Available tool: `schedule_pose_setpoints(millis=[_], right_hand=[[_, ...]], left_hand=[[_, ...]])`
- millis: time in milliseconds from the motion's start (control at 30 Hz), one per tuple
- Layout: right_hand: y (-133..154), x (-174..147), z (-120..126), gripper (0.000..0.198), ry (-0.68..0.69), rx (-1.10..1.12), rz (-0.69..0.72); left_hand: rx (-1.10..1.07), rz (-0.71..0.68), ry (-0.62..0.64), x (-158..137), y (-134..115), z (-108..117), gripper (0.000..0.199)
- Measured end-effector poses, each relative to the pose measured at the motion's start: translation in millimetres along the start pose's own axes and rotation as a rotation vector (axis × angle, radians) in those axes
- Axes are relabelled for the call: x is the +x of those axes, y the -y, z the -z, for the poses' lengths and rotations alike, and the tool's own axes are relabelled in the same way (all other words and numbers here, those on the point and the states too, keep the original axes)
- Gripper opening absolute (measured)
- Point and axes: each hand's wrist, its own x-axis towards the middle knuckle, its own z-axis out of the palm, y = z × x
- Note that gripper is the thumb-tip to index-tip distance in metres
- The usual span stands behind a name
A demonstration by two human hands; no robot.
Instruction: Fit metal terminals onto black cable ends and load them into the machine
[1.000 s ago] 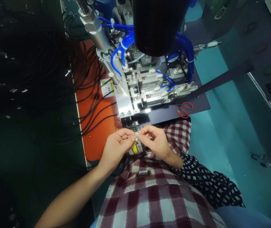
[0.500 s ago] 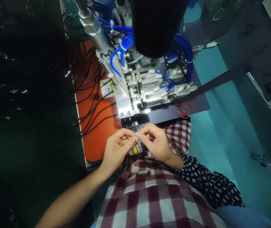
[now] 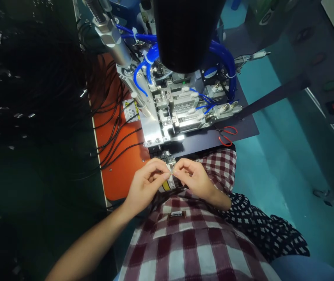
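Observation:
Both hands meet at the near edge of a metal machine (image 3: 181, 105). My left hand (image 3: 148, 183) is closed in a pinch, thumb against forefinger. Opposite it, my right hand (image 3: 196, 180) also pinches, its fingertips almost touching those of the left. A thin, pale, curved strand (image 3: 172, 165) shows at the fingertips, too small to name. Just below them lies a yellow and white warning label (image 3: 167, 185), partly covered by the hands. Small dark metal fixture parts (image 3: 162, 154) sit right beyond the fingers.
Red-handled scissors (image 3: 228, 136) lie on the dark plate (image 3: 196, 145) to the right. Black cables (image 3: 112, 134) run across the orange board (image 3: 117, 183) at left. Blue air tubes (image 3: 228, 66) loop over the machine, and a black cylinder (image 3: 187, 35) hangs above it.
My right hand has shifted slightly down and right, and its fingertips stand a little farther from the left's. The curved strand shows more clearly. The view has shifted slightly.

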Motion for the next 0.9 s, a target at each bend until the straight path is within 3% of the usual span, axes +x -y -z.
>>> schedule_pose_setpoints(millis=[67,133,300,400,533,900], right_hand=[[0,6,3,0.021,-0.008,0.008,0.007],[1,16,7,0.021,-0.037,0.003,0.027],[-1,45,15,0.019,-0.052,-0.007,-0.007],[-8,54,15,0.019,-0.049,0.003,-0.038],[-12,56,11,0.019,-0.046,0.01,-0.053],[-11,55,12,0.02,-0.072,-0.111,-0.023]], left_hand=[[0.039,0.069,0.006,2,-3,5,0.01],[0.202,0.046,-0.053,4,-4,11,0.016],[0.681,-0.303,-0.146,18,8,24,0.011],[0.763,-0.423,-0.153,23,19,30,0.019],[0.855,-0.504,-0.063,22,26,36,0.03],[1.051,-0.562,-0.005,23,31,41,0.038]])
